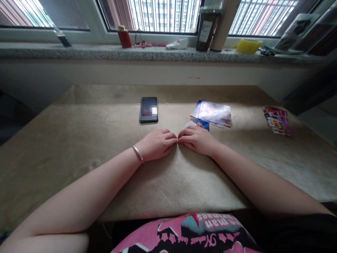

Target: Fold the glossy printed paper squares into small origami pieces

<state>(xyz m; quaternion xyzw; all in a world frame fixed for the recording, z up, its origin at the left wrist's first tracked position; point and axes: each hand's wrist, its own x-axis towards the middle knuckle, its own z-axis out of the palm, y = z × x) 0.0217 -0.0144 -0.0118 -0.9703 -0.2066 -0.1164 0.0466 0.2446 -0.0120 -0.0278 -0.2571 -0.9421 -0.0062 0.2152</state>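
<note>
Blue card (204, 124): flat on the table (113, 105), just beyond the right hand (198, 140), which hides its near part; contact between the two cannot be determined. The right hand's fingers are bent and set close together, tips pointing inward. The left hand (158, 144) mirrors it, fingers likewise curled and close. The fingertips of both hands meet, or nearly so, near the middle of the table; whether anything is pinched between them cannot be told. A silver bangle (138, 154) is on the left wrist.

Glossy sheets (214, 113), overlapping, lie directly beyond the blue card. A phone (149, 109), its screen pixelated, lies beyond the left hand, well apart from the sheets. Pink cards (277, 121) are fanned near the table's right edge. On the sill (158, 53): a red pot (124, 38), a dark jar (206, 33) and yellow tape (249, 46).
</note>
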